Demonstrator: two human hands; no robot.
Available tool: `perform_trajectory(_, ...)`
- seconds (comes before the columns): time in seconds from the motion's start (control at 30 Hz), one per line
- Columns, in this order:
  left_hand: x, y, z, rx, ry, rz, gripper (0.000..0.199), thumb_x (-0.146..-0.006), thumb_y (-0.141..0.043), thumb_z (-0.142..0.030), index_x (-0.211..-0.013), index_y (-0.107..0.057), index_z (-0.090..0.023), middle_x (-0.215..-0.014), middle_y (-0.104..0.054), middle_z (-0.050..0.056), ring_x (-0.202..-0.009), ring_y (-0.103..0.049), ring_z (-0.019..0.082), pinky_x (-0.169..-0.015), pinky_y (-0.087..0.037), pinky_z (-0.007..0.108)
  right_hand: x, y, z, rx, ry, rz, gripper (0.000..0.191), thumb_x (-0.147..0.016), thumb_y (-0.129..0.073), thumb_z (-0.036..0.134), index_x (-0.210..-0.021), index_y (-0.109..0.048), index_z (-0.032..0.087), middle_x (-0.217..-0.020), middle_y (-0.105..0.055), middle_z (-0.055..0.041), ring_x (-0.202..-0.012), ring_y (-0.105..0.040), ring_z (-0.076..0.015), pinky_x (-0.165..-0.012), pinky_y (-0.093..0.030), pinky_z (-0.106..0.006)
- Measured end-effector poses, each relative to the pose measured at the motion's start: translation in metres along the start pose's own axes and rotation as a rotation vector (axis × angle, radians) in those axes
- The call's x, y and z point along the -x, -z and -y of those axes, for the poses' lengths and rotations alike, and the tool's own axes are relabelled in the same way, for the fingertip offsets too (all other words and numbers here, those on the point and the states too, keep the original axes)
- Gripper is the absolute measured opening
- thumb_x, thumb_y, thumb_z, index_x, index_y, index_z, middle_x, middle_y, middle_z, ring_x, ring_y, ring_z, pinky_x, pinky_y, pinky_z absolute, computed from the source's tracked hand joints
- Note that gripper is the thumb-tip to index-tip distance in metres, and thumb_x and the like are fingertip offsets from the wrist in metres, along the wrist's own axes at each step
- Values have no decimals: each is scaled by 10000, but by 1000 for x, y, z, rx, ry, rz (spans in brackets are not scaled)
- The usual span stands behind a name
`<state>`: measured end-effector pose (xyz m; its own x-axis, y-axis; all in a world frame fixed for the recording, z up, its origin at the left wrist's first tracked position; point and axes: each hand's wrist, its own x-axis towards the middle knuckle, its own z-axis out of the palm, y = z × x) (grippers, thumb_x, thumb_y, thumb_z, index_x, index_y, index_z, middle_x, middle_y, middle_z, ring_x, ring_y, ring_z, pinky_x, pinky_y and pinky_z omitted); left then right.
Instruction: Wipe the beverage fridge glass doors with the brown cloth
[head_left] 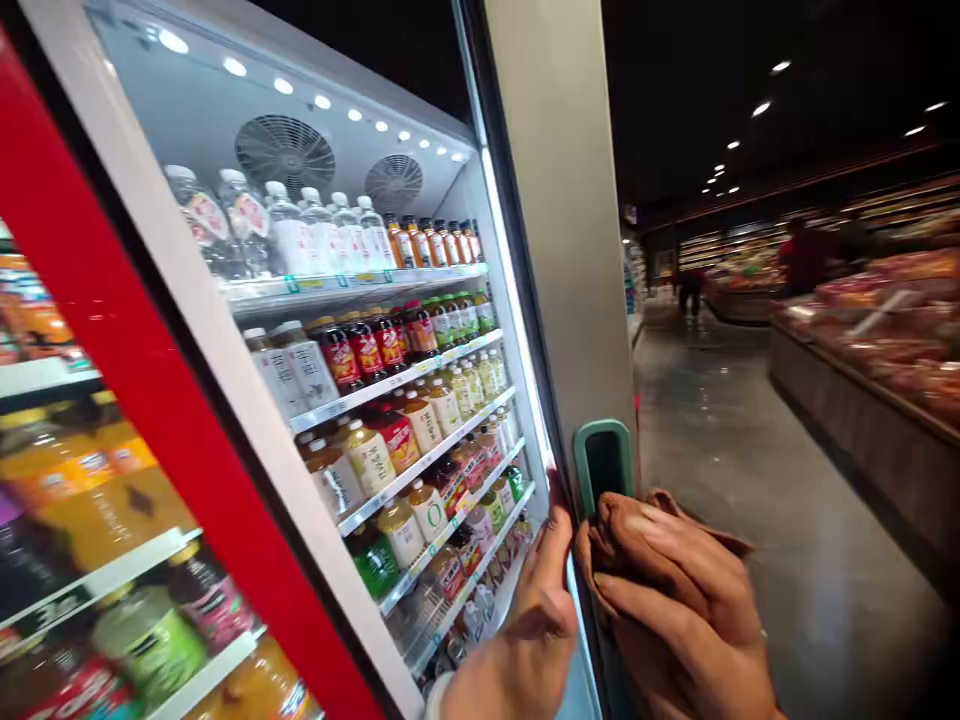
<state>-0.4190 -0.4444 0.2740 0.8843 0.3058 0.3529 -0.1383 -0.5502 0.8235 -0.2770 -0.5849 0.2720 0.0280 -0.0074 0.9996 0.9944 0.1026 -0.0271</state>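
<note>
My right hand (694, 600) is closed around a bunched brown cloth (645, 555). It presses the cloth to the grey door frame (559, 220), just below and partly over a green recessed handle (602, 455). On the inner side of the same frame is my left hand (517, 650), its fingers stretched upward along the lit edge and nothing visible in them. Behind the left hand, the drinks fridge (191, 330) shows its shelves of bottles. The lower end of the handle is hidden by the cloth and my right hand.
Bottled drinks (360, 350) fill several fridge shelves on the left. A red door frame (187, 440) slants across the near left, with more bottles behind it. On the right, a shiny floor (712, 400) runs beside a produce stand (877, 320). Blurred people stand far back.
</note>
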Motion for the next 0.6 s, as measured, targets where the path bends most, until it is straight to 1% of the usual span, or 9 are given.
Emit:
perform_trajectory(0.07, -14, -7, -4, 53, -72, 96, 862, -968, -256, -792, -1659, -252, -276, -1732, -262, 15, -1628, -175, 290, -1347, -154, 454, 1, 4, -5, 95, -1, -9, 273, -869, -722, 152, -1084, -765, 316, -1348, -634, -42, -1278, -632, -275, -1120, -532, -523)
perform_trajectory(0.13, -31, -17, -10, 71, -164, 149, 914, -950, -174, -818, -1670, -208, -256, -1738, -249, 37, -1626, -185, 297, -1344, -170, 461, 0, 14, -13, 169, 10, 2, 304, -847, -747, 111, -1080, -757, 306, -1353, -626, -40, -1298, -612, -282, -1148, -496, -549)
perform_trajectory(0.2, -49, -28, -18, 67, -252, 212, 1010, -924, -124, -845, -1670, -209, -169, -1738, -243, 109, -1616, -215, 328, -1340, -172, 474, -5, 30, -21, 217, 28, 43, 298, -834, -761, 89, -1047, -745, 296, -1339, -619, -39, -1302, -606, -279, -1154, -487, -542)
perform_trajectory(0.27, -66, -39, -27, 27, -330, 279, 1106, -899, -87, -869, -1649, -257, -74, -1717, -274, 192, -1603, -252, 352, -1337, -168, 477, -12, 48, -31, 261, 40, 76, 266, -830, -771, 99, -1013, -731, 288, -1324, -608, -47, -1293, -611, -284, -1143, -498, -532)
perform_trajectory(0.33, -82, -48, -36, 5, -400, 319, 1171, -875, -58, -889, -1635, -271, -24, -1689, -320, 245, -1593, -280, 358, -1330, -190, 476, -18, 64, -43, 301, 38, 93, 236, -827, -779, 117, -991, -720, 275, -1326, -592, -63, -1286, -612, -306, -1124, -512, -541)
perform_trajectory(0.37, -91, -53, -39, -6, -422, 343, 1191, -863, -83, -905, -1638, -252, -17, -1683, -327, 256, -1589, -287, 366, -1327, -201, 486, -21, 71, -50, 323, 38, 86, 224, -820, -785, 124, -978, -717, 267, -1325, -589, -70, -1282, -613, -320, -1111, -520, -550)
perform_trajectory(0.43, -106, -62, -47, -21, -432, 386, 1164, -869, -93, -897, -1659, -184, -47, -1707, -288, 232, -1601, -255, 361, -1328, -198, 500, -23, 83, -65, 360, 34, 77, 206, -809, -785, 126, -951, -715, 258, -1340, -580, -74, -1286, -609, -339, -1093, -534, -562)
perform_trajectory(0.5, -121, -72, -54, -28, -432, 418, 1133, -870, -91, -888, -1675, -130, -92, -1738, -219, 194, -1616, -206, 355, -1331, -179, 515, -24, 95, -82, 400, 42, 79, 205, -805, -767, 117, -948, -717, 256, -1365, -569, -68, -1292, -610, -335, -1088, -546, -551)
perform_trajectory(0.6, -144, -91, -65, -17, -465, 453, 1152, -834, -77, -918, -1682, -116, -140, -1754, -177, 160, -1620, -195, 351, -1329, -175, 540, -24, 115, -107, 458, 63, 82, 221, -808, -735, 126, -984, -710, 257, -1402, -552, -63, -1306, -610, -316, -1104, -541, -528)
